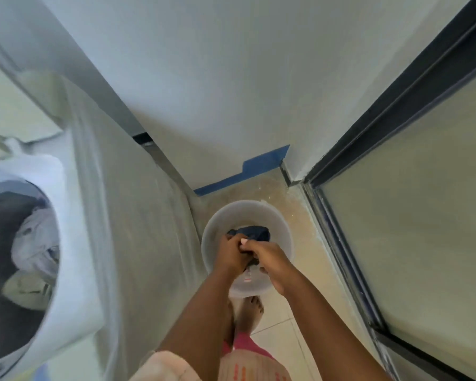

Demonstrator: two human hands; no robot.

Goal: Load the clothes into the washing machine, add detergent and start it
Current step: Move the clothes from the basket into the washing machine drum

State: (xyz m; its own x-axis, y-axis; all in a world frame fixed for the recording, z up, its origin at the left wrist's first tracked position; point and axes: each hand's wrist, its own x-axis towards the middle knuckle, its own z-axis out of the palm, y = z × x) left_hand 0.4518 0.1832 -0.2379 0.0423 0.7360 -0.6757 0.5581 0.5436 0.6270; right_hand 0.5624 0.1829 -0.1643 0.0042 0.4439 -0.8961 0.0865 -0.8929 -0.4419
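Observation:
A white plastic bucket [280,224] stands on the floor below me, holding a dark blue garment [254,233]. My left hand [231,254] and my right hand [270,259] reach down into the bucket side by side, both closed on the dark cloth. The top-loading washing machine [74,204] is at the left with its drum [0,229] uncovered; pale grey and light green clothes [36,251] lie inside it. No detergent is in sight.
A white wall rises ahead, with a blue strip [245,171] at its base. A dark-framed frosted glass door [396,243] runs along the right. My bare foot [249,312] stands on the tiled floor just behind the bucket.

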